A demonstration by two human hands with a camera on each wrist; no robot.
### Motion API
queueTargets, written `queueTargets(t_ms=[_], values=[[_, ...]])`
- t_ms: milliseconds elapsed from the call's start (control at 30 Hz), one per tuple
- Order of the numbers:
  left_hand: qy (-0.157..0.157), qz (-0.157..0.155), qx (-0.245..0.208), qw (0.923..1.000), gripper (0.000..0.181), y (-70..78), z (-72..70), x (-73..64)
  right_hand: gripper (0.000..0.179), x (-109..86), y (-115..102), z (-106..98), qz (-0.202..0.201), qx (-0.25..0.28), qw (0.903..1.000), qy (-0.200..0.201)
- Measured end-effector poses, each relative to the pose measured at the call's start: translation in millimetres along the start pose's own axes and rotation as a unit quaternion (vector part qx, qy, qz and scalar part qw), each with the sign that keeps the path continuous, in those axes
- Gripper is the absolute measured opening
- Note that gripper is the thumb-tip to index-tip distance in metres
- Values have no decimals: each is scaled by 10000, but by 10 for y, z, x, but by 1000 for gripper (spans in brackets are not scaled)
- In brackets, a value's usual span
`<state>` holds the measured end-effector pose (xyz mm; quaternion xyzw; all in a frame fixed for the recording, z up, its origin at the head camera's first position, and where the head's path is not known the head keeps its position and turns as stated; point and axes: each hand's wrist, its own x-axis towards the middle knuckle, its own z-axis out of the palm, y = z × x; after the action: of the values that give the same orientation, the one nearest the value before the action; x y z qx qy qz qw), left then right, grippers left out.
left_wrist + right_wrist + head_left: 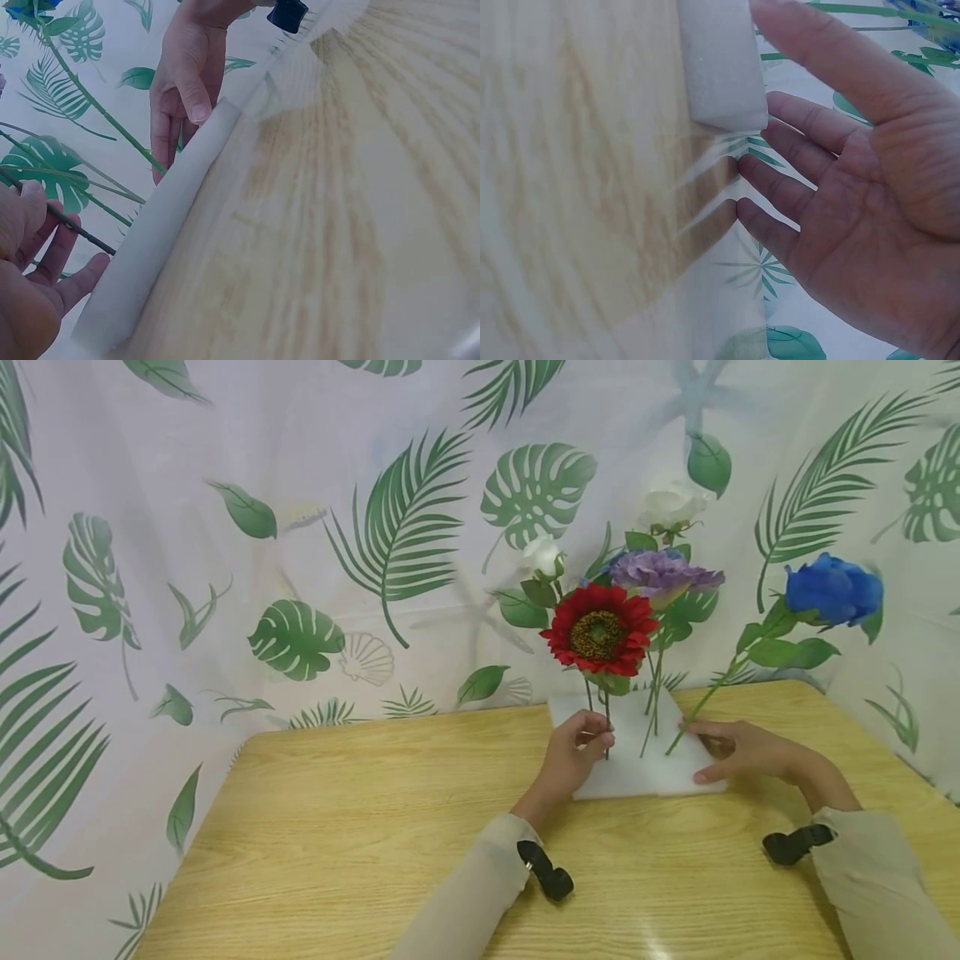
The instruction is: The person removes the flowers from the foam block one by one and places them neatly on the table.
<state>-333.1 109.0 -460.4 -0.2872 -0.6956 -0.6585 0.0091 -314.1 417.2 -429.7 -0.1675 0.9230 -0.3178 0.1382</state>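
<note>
Left hand (576, 756): we see a narrow grip, thumb and fingers pinching the dark stem (607, 706) of the red flower (598, 631).
Red flower: it stands upright over the left part of the white foam board (626, 781), bloom facing the head camera. Its stem reaches the board; we cannot tell how deep it goes.
Right hand (757, 752): we observe a wide grip, fingers extended, with the thumb against the foam board near its front right corner.
Blue flower (834, 592): it leans to the right, its green stem (705, 697) meeting the board just beside the right index fingertip. We cannot tell whether the two touch.
Rear flowers: we find a purple flower (663, 574) behind and right of the red one, a large white flower (672, 508) above the purple, and a small white flower (543, 558) at upper left of the red.
Foam board: it lies flat on the wooden surface (360, 810), near the far edge.
Backdrop: we note a leaf-printed cloth (300, 560) behind the surface.
</note>
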Motion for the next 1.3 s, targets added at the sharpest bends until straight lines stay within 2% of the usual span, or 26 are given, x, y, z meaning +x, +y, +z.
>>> queueTargets(t_ms=[200,400,667,900,1300], values=[[59,204,206,9996,11,30,29,-16,90,1,-11,18,88,-14,9999,-56],[230,211,11,9995,10,46,36,-16,88,3,-71,0,83,21,10000,-47],[328,-221,-335,9987,11,77,35,-17,88,-4,-75,-6,39,-36,10000,-68],[405,-177,-358,9984,11,57,46,-7,88,17,-23,8,-30,-12,10000,-68],[384,-408,-632,9964,12,53,43,19,87,1,-43,3,-116,-116,9999,-6]])
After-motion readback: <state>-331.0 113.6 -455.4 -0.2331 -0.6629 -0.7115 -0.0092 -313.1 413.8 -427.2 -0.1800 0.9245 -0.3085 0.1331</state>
